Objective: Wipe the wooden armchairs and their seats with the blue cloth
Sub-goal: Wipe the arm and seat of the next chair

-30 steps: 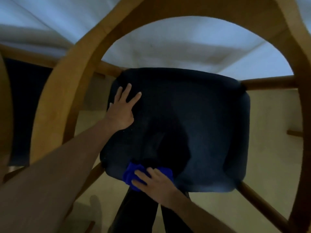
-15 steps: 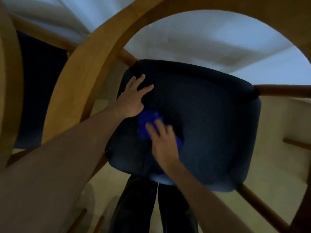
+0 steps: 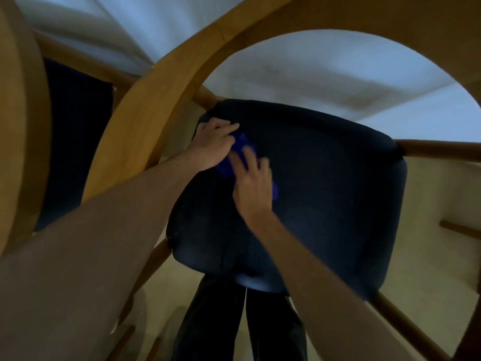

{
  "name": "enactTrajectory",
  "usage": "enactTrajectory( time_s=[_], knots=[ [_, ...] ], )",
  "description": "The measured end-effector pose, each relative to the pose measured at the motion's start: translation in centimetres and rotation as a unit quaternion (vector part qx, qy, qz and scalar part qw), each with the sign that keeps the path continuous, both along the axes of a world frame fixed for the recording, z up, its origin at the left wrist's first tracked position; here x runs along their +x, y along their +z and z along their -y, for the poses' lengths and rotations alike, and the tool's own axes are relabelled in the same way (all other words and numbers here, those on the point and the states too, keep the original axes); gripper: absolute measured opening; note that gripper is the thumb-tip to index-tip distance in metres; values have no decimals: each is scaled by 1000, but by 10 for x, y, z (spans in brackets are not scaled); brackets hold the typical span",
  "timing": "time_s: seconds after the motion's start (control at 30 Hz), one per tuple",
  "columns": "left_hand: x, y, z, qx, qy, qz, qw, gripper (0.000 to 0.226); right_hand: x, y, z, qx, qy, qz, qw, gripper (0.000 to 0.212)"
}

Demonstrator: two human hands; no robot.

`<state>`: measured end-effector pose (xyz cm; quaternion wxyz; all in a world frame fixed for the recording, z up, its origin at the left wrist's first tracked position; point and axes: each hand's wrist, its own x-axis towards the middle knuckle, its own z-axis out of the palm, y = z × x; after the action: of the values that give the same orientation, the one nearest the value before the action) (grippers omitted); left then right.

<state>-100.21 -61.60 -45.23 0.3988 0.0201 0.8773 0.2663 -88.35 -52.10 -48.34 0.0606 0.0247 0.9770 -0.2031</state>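
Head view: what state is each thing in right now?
Cloth: bunched, pressed on the seat under the right hand.
Seat: dark cushion, both hands on its far left part.
Right hand: fingers spread flat on the cloth, blurred.
Left hand: resting on the seat, touching the cloth.
Frame: bare wood, untouched.

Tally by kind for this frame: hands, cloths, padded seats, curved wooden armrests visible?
Bare hands: 2, left hand and right hand
Crumpled blue cloth: 1
Dark navy padded seats: 2
Curved wooden armrests: 2
Total: 7
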Motion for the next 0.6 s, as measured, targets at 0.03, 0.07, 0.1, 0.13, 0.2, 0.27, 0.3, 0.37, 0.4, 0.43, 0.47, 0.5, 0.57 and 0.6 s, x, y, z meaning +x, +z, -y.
enactTrajectory(
  time_s=[0.03, 0.07, 0.1, 0.13, 0.2, 0.27, 0.3, 0.37, 0.4, 0.43, 0.47, 0.5, 0.57, 0.6],
  knots=[
    [-3, 1, -1, -2, -3, 6, 1000, 43, 31, 2, 17, -9, 44, 11, 999, 65],
    [-2, 2, -1, -3, -12, 10, 1000, 42, 67, 5, 34, -17, 101, 39, 994, 66],
    [1, 3, -1, -4, -23, 11, 1000, 42, 100, 11, 46, -31, 154, 84, 984, 68],
    [8, 5, 1, -7, -38, 9, 999, 43, 121, 14, 54, -45, 183, 119, 975, 74],
    [22, 7, 10, -10, -63, -9, 998, 45, 125, 13, 52, -76, 202, 143, 966, 78],
    [38, 10, 19, -10, -49, -45, 998, 46, 108, 11, 35, -113, 255, 133, 951, 62],
    [49, 12, 22, -14, -21, -68, 997, 47, 100, 13, 22, -132, 272, 125, 945, 57],
    [79, 17, 28, -56, 38, -122, 990, 48, 87, 14, -8, -148, 247, 87, 954, 54],
    [99, 18, 29, -100, 49, -141, 984, 49, 81, 13, -24, -140, 202, 70, 967, 53],
    [120, 19, 29, -149, 49, -148, 976, 52, 75, 11, -41, -118, 149, 55, 980, 53],
    [141, 20, 27, -192, 50, -137, 971, 56, 69, 9, -56, -85, 103, 49, 990, 53],
    [163, 21, 24, -221, 51, -109, 968, 62, 61, 9, -69, -51, 70, 55, 995, 53],
    [202, 22, 17, -243, 36, -44, 968, 77, 47, 7, -85, -6, 47, 81, 996, 55],
    [218, 22, 15, -244, 22, -22, 969, 85, 43, 5, -88, 4, 50, 93, 994, 56]
  ],
)
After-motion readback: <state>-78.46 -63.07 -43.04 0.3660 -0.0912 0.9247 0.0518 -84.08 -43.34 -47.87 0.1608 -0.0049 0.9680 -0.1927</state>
